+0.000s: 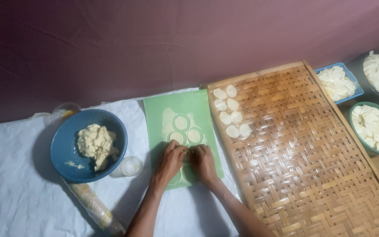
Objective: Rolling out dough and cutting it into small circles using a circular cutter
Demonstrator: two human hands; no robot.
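A green mat point(159, 115) lies on the white sheet, with thin pale dough rolled over it and several round discs point(181, 123) cut into it. My left hand point(170, 161) and my right hand point(204, 161) rest side by side on the near part of the mat, fingertips pinched together over the dough at a cut disc. What is between the fingers is too small to tell. Several cut dough rounds point(232, 117) lie in two rows on the woven bamboo tray point(303, 149) to the right.
A blue bowl point(62, 149) with a lump of dough point(95, 144) stands at left, a small clear cup point(131, 166) beside it and a wrapped rolling pin point(94, 205) below. At right are a blue basket point(356, 85) and green bowl point(356, 131) of pale chips.
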